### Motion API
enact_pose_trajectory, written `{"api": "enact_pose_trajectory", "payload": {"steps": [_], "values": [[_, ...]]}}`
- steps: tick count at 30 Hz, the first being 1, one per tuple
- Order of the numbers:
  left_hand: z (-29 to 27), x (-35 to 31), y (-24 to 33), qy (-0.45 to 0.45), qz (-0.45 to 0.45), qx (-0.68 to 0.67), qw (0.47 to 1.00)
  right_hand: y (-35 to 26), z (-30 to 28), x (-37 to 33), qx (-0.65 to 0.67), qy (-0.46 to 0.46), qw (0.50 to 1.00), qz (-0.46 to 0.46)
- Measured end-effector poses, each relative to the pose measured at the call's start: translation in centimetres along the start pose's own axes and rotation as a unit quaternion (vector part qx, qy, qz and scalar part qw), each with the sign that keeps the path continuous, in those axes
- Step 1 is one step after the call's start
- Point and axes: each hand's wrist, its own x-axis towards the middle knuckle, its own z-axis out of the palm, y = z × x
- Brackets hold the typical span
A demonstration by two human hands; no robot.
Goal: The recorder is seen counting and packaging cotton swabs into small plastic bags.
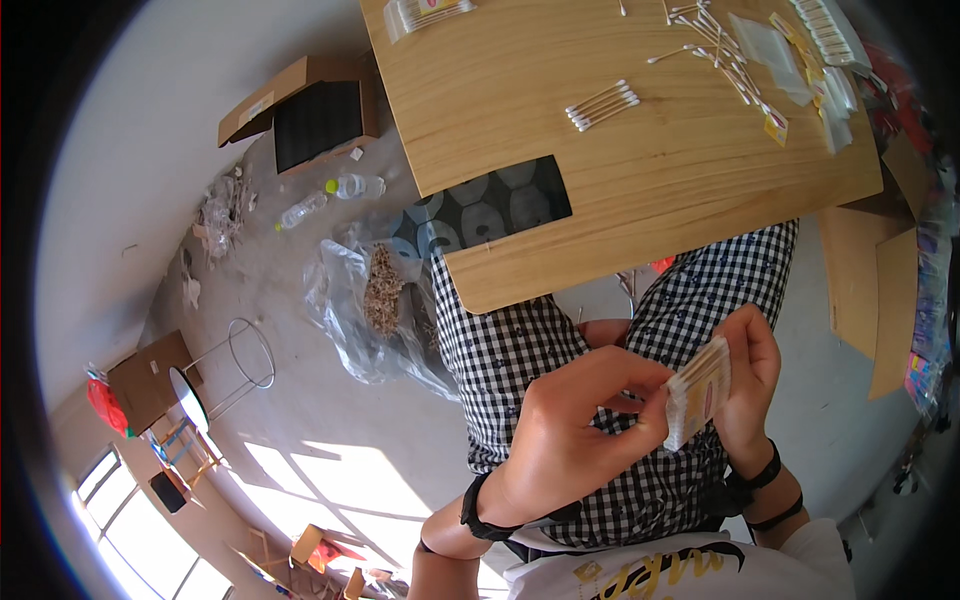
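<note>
Above my lap I hold a small clear pack of cotton swabs (697, 397), tilted, with white tips along one edge and a yellowish card inside. My left hand (590, 415) pinches its left edge between thumb and fingers. My right hand (748, 375) grips the right side, its fingers partly hidden behind the pack. On the wooden table (680, 190) ahead lies a neat row of cotton swabs (602, 105). Loose cotton swabs (722, 55) are scattered further back, beside clear plastic sleeves (775, 58) and a small yellow card (776, 127).
Filled swab packs (832, 32) lie at the table's far right, and another swab pack (430, 14) at its far left. A dark slot (515, 200) opens in the tabletop. Cardboard boxes (865, 280) stand right; a plastic bag (350, 310) and bottles (355, 187) lie on the floor left.
</note>
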Motion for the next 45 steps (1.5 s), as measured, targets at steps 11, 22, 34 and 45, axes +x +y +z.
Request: {"api": "enact_pose_trajectory", "payload": {"steps": [11, 22, 34, 45], "values": [[0.7, -0.8, -0.7, 0.015, -0.016, -0.003, 1.000, -0.1, -0.9, -0.8, -0.110, 0.064, 0.977, -0.169], [1.6, -2.3, -1.5, 0.009, 0.062, 0.013, 0.998, -1.9, -2.6, -2.6, -0.192, -0.036, 0.906, -0.374], [1.7, -3.0, -0.2, 0.006, 0.141, 0.053, 0.989, -5.4, -3.7, -2.8, -0.336, -0.139, 0.838, -0.406], [1.3, -1.8, -1.4, -0.032, 0.019, -0.086, 0.996, -4.3, -4.0, -1.1, -0.288, -0.129, 0.855, -0.411]]}}
